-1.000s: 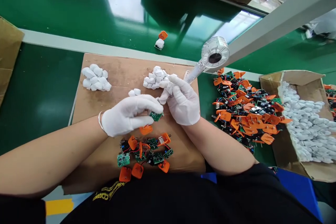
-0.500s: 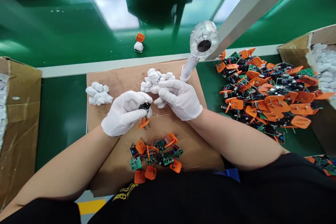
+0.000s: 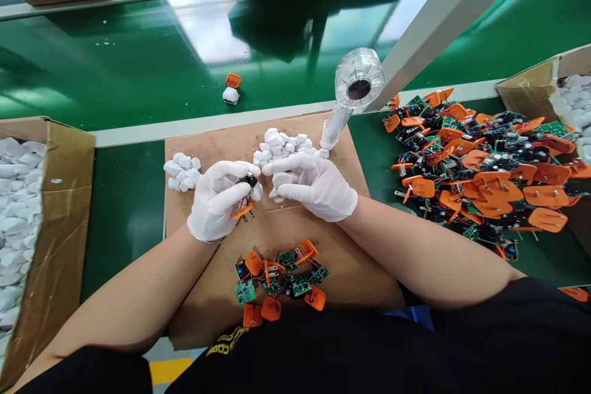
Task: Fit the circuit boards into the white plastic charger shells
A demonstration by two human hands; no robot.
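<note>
My left hand [image 3: 221, 200], in a white glove, is closed around a small circuit board [image 3: 249, 180]. From the board hangs an orange plug plate [image 3: 243, 209] with two metal prongs, under the fingers. My right hand [image 3: 314, 188], gloved too, has its fingertips right beside the board, fingers bent together; anything between them is hidden. Just behind the hands lies a pile of small white pieces [image 3: 279, 143], with a second white pile [image 3: 182, 171] to the left. Nearer my body, several circuit boards with orange plates [image 3: 298, 285] lie on the cardboard sheet [image 3: 351, 258].
A clear handheld fan [image 3: 359, 77] stands behind my right hand, by a slanted grey post [image 3: 429, 24]. On the right is a big heap of boards with orange plates [image 3: 498, 188]. A carton of white pieces [image 3: 69, 197] is at left. One white-capped unit [image 3: 231, 95] sits beyond the rail.
The board in my left hand has been tilted, and its orange plate now hangs closer to the palm. My right fingertips have come nearer to the board. The whole view has shifted slightly.
</note>
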